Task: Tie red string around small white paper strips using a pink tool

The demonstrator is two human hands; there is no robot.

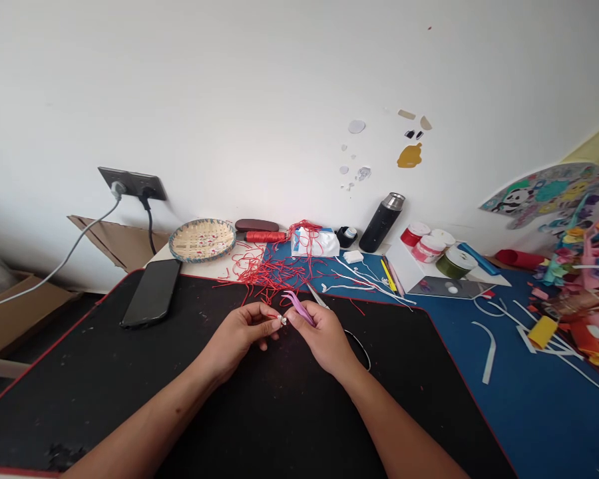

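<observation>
My left hand is pinched shut on a tiny white bead-like piece with a bit of red cord at it. My right hand is closed around a pair of purple tweezers, whose tips meet the small piece between the two hands. Both hands hover just over the black mat, near its far edge. A tangle of cut red cords lies right behind them.
A black phone lies at the left; a woven basket, a red thread spool, a tissue pack and a black flask line the wall. Tape rolls and coloured paper scraps crowd the blue mat on the right.
</observation>
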